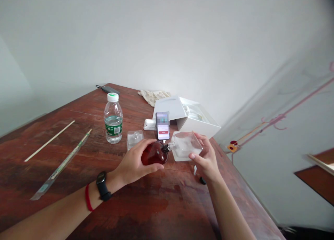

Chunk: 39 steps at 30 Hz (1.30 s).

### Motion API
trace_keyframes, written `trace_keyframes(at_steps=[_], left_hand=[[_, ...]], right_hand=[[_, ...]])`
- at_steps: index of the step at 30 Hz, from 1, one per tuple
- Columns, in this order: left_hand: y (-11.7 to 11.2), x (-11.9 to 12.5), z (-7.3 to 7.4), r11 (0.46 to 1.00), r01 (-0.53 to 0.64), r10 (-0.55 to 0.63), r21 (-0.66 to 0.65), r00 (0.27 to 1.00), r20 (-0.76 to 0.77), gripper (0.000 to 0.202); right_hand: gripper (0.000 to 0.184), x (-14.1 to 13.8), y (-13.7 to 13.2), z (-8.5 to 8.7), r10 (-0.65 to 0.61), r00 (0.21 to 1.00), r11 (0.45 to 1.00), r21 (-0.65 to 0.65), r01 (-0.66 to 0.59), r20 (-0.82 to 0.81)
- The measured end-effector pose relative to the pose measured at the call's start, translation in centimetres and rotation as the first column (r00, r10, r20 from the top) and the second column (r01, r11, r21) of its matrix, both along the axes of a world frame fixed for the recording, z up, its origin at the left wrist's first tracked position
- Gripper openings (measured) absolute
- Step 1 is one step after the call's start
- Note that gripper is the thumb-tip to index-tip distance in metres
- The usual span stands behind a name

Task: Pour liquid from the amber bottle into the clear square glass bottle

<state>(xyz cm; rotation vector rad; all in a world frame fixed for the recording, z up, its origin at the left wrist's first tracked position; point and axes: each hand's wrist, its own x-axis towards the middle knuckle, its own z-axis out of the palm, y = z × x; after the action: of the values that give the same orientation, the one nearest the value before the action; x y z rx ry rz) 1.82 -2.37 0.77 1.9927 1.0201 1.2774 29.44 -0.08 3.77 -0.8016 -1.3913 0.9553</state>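
My left hand (135,160) wraps around a round dark red glass bottle (153,154), tipped on its side. My right hand (206,156) grips a square clear glass bottle (185,145), which is tilted with its neck pointing left. That neck, with a black collar, meets the top of the red bottle, and the contact point is partly hidden. Just behind my left hand, a small square clear glass bottle (135,139) stands on the table. A phone (162,126) with a blurred screen stands upright behind the two bottles.
On the reddish wooden table (125,212) stand a water bottle (113,118) and an open white box (188,113). A wooden stick (49,141), a plastic-wrapped stick (61,167), a crumpled cloth (153,96) and a black cable (108,89) lie about. The table's right edge runs close to my right arm.
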Motion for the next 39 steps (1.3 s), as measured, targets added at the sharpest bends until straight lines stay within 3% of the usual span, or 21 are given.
trace_keyframes(at_steps=[25, 39], left_hand=[[-0.16, -0.01, 0.16, 1.000, -0.005, 0.005, -0.001, 1.000, -0.017, 0.073], [-0.06, -0.05, 0.13, 1.000, -0.018, 0.019, 0.023, 0.999, -0.041, 0.071]], right_hand=[[0.068, 0.02, 0.03, -0.01, 0.015, 1.000, 1.000, -0.007, -0.015, -0.003], [0.067, -0.58, -0.45, 0.40, -0.052, 0.998, 0.999, 0.004, 0.051, 0.029]])
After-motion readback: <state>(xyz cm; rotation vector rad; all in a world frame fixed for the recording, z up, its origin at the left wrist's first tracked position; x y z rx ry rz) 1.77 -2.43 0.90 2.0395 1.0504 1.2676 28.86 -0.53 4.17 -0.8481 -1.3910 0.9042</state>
